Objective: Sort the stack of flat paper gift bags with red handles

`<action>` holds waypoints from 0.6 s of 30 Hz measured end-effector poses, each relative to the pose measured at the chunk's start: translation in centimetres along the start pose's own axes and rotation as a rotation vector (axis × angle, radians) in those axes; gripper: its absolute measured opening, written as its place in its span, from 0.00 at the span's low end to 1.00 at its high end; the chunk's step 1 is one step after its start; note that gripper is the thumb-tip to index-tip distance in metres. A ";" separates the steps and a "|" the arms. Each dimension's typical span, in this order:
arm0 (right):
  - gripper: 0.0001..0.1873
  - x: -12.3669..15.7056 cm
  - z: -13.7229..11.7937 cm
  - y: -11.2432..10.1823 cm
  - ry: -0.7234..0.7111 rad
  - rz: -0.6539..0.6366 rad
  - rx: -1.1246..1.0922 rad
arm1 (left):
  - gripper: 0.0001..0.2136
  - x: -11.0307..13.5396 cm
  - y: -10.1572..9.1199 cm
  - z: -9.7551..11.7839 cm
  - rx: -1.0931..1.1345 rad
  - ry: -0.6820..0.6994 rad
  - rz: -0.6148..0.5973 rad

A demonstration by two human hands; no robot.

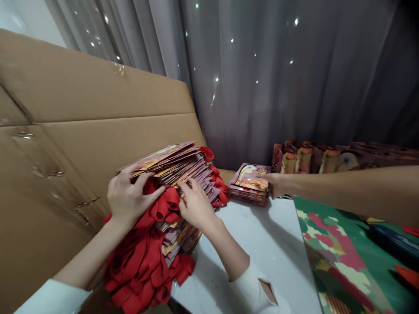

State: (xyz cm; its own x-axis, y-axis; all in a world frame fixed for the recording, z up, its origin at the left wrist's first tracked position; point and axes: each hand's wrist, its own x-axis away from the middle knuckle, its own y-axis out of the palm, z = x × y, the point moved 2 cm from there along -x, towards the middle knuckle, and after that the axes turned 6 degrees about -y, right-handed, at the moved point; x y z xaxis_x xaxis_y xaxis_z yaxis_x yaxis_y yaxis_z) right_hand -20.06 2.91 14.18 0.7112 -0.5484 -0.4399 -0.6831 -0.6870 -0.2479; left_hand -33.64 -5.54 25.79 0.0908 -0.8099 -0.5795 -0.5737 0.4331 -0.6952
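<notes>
A tall, leaning stack of flat printed paper bags (pixel 190 168) with wide red ribbon handles (pixel 140 257) stands in front of me. My left hand (pixel 129 192) grips the upper bags at their near left edge, its thumb pointing toward the middle. Close beside it, my right hand (pixel 198 205) has bent fingers on the bag edges, just above the ribbon loops. The ribbons spill down the near side of the stack in a tangle. Parts of my fingertips are hidden among the bags and ribbon.
Another person's arm (pixel 343 189) reaches in from the right to a smaller bag stack (pixel 250 179) on the white table (pixel 252 253). Opened bags (pixel 301 159) stand behind. A green patterned sheet (pixel 343 261) carries a dark tool (pixel 393 244). Cardboard (pixel 98 96) rises at left.
</notes>
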 end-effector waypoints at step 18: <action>0.27 -0.3 2.0 -0.1 0.116 0.049 -0.096 | 0.16 -1.2 -0.3 0.9 -0.088 -0.099 0.069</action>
State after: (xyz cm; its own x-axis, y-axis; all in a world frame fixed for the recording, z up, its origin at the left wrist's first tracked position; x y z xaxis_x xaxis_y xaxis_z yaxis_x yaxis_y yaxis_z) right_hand -20.58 4.14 12.58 0.6958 -0.6297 -0.3455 -0.7021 -0.6977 -0.1423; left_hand -32.85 -4.33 26.32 0.1263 -0.7348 -0.6664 -0.6500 0.4462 -0.6151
